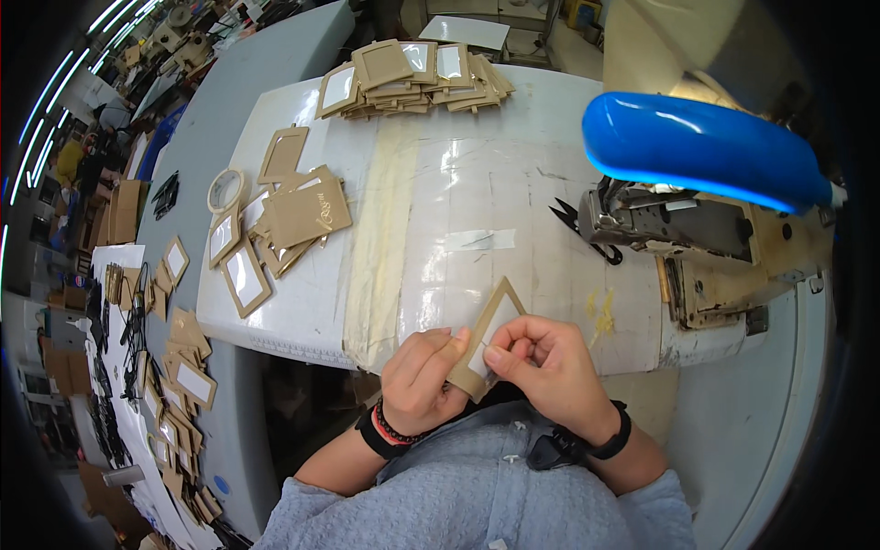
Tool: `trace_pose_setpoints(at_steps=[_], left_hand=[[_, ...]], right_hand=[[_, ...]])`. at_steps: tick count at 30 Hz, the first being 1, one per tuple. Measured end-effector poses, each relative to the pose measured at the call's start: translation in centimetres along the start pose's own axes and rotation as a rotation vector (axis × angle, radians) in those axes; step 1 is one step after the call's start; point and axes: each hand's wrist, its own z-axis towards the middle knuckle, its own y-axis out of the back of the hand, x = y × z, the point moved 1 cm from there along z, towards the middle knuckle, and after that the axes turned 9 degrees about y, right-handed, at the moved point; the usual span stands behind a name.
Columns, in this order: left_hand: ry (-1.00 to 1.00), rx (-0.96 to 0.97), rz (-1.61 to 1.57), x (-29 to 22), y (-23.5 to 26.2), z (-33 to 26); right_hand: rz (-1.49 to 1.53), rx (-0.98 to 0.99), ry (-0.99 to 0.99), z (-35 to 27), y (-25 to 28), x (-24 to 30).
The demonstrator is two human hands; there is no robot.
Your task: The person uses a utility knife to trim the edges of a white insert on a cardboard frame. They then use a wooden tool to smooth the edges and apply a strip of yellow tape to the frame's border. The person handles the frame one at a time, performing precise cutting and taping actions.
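In front of my body, past the table's near edge, I hold a tan card holder (500, 313) with a white window, tilted up to the right. My left hand (423, 378) is closed round its lower left edge, thumb on the frame. My right hand (548, 365) pinches thumb and finger together over the white window; what lies between the fingertips is too small to make out. Nearest on the table to the left is a loose pile of similar tan card holders (310, 209), some with white windows up, one with its plain back up.
A larger heap of card holders (385, 66) lies at the table's far side. A tape roll (225, 191) sits at the left, black thread snips (566, 216) beside the sewing machine (669, 220) with its blue cover (701, 147). More holders (194, 381) lie on the far left surface.
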Motion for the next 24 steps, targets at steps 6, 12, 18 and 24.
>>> trace_pose_setpoints(at_steps=[6, 12, 18, 24], left_hand=[[-0.014, -0.036, 0.002, -0.2, -0.1, 0.1], [-0.001, -0.027, -0.024, -0.9, 0.0, 0.4], [-0.045, -0.077, -0.218, -0.6, -0.5, 0.4], [0.084, 0.057, -0.224, -2.3, 1.0, 1.8]], right_hand=[[0.067, -0.041, 0.033, -0.2, -0.5, -0.4], [0.122, -0.036, 0.087, -0.2, -0.3, -0.9], [0.023, -0.054, 0.307, -0.1, -0.7, 0.3], [0.018, -0.082, 0.33, -0.1, -0.4, 0.0]])
